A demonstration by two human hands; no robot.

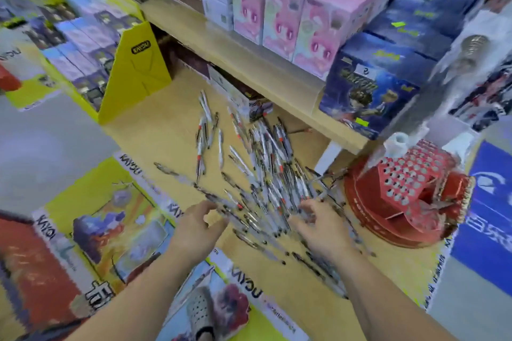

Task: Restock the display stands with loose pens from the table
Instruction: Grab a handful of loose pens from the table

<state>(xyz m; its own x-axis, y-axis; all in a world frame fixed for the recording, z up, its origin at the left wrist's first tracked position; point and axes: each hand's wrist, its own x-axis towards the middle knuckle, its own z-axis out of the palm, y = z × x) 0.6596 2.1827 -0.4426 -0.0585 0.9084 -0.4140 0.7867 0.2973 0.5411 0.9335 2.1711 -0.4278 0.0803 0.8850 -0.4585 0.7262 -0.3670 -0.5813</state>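
Several loose pens (pixel 266 169), white with black and red parts, lie scattered in a pile on the wooden table (pixel 155 133). A red display stand (pixel 401 196) with a grid of holes sits at the right of the pile. My left hand (pixel 198 225) hovers at the pile's near left edge with fingers loosely curled, holding nothing that I can see. My right hand (pixel 318 225) rests on the near part of the pile, fingers spread over the pens. The picture is blurred.
A wooden shelf (pixel 249 63) overhangs the table's far side with pink boxes (pixel 299 11) and dark blue boxes (pixel 388 63). A yellow cardboard display (pixel 138 75) stands at the left. Yellow printed boxes (pixel 105 216) line the table's near edge.
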